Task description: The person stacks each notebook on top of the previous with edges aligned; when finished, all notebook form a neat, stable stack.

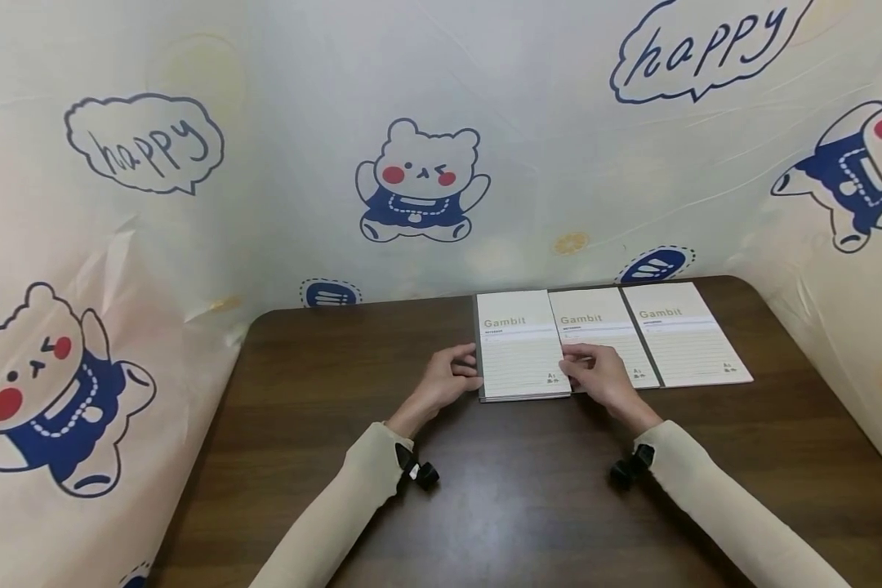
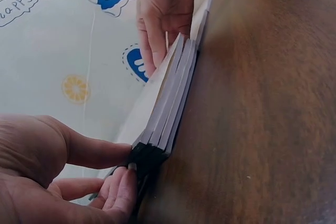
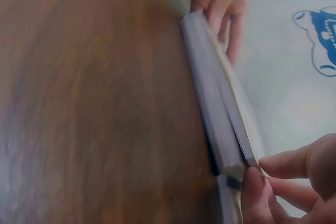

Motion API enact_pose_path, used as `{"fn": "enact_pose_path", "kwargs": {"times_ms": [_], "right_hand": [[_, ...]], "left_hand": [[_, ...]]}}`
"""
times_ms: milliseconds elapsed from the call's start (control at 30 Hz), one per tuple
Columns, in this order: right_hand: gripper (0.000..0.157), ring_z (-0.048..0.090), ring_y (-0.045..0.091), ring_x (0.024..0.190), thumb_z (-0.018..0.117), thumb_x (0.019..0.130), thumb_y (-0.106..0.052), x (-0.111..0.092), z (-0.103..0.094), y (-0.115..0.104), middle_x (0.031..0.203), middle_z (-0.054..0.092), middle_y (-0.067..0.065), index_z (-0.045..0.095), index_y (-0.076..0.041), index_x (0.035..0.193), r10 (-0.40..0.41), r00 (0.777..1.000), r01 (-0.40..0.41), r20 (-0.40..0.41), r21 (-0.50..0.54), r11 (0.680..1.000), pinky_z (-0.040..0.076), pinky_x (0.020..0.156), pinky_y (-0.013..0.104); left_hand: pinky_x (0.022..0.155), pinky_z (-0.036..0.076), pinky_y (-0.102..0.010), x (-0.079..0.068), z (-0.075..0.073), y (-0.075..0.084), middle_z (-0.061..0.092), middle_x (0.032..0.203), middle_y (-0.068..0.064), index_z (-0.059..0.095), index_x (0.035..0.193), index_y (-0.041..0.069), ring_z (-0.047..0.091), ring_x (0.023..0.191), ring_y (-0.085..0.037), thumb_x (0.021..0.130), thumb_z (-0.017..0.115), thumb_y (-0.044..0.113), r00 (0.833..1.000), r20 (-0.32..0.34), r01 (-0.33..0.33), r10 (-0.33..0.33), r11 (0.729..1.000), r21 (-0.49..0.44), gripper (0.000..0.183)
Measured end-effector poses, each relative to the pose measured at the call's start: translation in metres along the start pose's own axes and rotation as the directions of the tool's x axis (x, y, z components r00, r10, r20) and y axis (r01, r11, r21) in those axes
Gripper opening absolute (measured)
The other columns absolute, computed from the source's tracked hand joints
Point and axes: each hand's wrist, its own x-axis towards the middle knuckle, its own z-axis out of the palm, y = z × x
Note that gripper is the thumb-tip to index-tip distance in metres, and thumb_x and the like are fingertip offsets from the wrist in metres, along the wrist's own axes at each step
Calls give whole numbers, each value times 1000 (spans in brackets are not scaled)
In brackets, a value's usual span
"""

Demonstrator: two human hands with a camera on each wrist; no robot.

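A stack of notebooks (image 1: 518, 355) with white "Gambit" covers lies at the table's far side. My left hand (image 1: 444, 380) is at its left edge; in the left wrist view, thumb and fingers (image 2: 123, 182) pinch the dark spines. At the opposite edge, my right hand (image 1: 604, 377) pinches the stack's upper part; the right wrist view shows its thumb and fingers (image 3: 253, 187) at a corner by a slim top notebook (image 3: 231, 106). Just to the right lies a second notebook (image 1: 584, 306), partly hidden by the right hand.
A third notebook (image 1: 687, 335) lies at the far right of the row. The brown wooden table (image 1: 529, 498) ends at a pale wall sheet (image 1: 287, 188) printed with cartoon bears. Small black cameras (image 1: 420, 472) are strapped to both wrists.
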Motion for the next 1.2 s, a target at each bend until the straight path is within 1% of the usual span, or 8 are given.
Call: {"fn": "enact_pose_path", "kwargs": {"times_ms": [367,533,633,767,900,1000,1133,1200], "right_hand": [[41,75,24,95,66,101,-15,-2,2,3,117,72,24,64,4,138,-29,1000,29,-8,-72,997,61,72,22],[40,76,30,100,65,103,-18,-9,-3,4,120,73,22,65,2,138,-86,996,84,-8,-121,989,61,73,26],[38,75,36,102,66,102,-16,-17,-11,7,120,74,22,66,2,135,-156,987,148,-29,-178,973,62,80,37],[37,74,38,101,68,99,-12,-28,-24,12,118,74,24,66,4,133,-233,970,208,-71,-261,943,60,90,52],[37,73,39,101,68,98,-9,-36,-37,20,122,69,27,65,6,133,-282,956,239,-80,-341,909,61,88,55],[39,71,43,106,68,99,-10,-43,-46,28,127,66,29,64,6,134,-310,949,256,-65,-419,871,59,90,58],[47,60,50,127,68,101,-18,-54,-58,38,142,58,32,59,8,139,-292,956,240,-19,-517,821,48,104,66],[54,51,52,138,67,102,-24,-60,-63,43,152,51,32,56,8,144,-256,966,228,26,-546,806,42,111,69]], "left_hand": [[86,59,-32,-2,3,2,63,126,-18,53,151,2,69,109,-27,86,81,1,999,-21,-34,37,992,122,70],[100,55,-47,-9,10,16,61,132,-21,55,149,0,62,120,-36,86,80,8,980,-67,-154,189,925,347,68],[110,48,-53,-10,19,25,58,140,-22,58,145,0,57,129,-39,89,77,11,951,-32,-258,307,847,464,60],[122,39,-48,-10,39,34,55,153,-19,59,146,4,51,142,-35,95,74,21,906,137,-399,400,703,589,56],[128,32,-44,-10,59,44,43,164,-15,48,155,7,41,154,-31,100,70,31,856,349,-514,382,555,654,64],[130,29,-45,-9,72,51,35,170,-12,40,160,9,34,158,-29,103,64,41,802,488,-598,345,455,660,70],[131,26,-46,-6,92,55,29,173,-8,36,163,13,29,161,-25,105,54,54,744,595,-669,305,342,660,74],[132,23,-45,-4,102,56,27,174,-6,34,164,14,27,161,-24,106,49,59,736,615,-676,282,296,674,75]]}}
